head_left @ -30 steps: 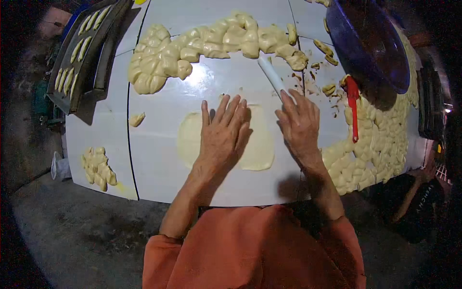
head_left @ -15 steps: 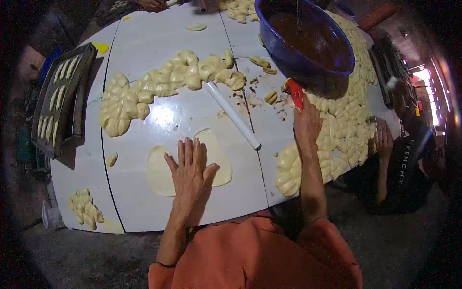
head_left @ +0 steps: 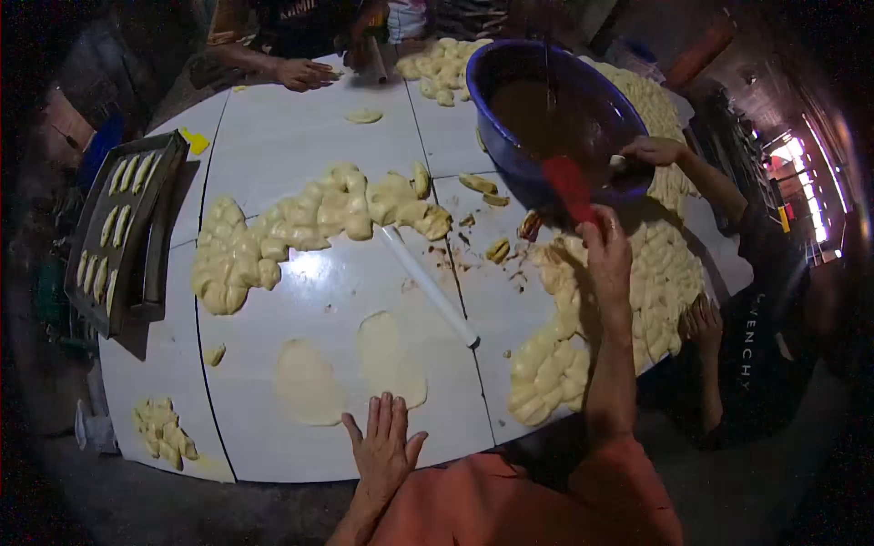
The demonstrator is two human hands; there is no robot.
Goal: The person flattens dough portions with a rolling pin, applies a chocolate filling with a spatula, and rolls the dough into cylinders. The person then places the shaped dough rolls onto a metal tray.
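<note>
My right hand [head_left: 608,250] is closed round the handle of a red spatula [head_left: 566,182], whose blade is over the near rim of a deep blue basin [head_left: 496,123]. Brown liquid or paste [head_left: 537,114] lies inside the basin. My left hand [head_left: 387,446] is flat with fingers spread, its fingertips at the lower edge of an oval sheet of rolled dough [head_left: 391,355]. A second oval dough sheet [head_left: 309,382] lies to its left. Beyond them a white rolling pin [head_left: 428,287] rests slantwise on the table.
Dough lumps [head_left: 323,214] form a band across the table [head_left: 264,136], with more dough [head_left: 669,282] at right. A tray of shaped pieces [head_left: 114,237] stands far left. One co-worker's hand [head_left: 655,151] reaches to the basin; another's hand [head_left: 305,75] rests at the far edge.
My right hand has lifted the red spatula from the table toward the basin. My left hand has drawn back toward me off the dough sheets. A co-worker's hand has come to the basin.
</note>
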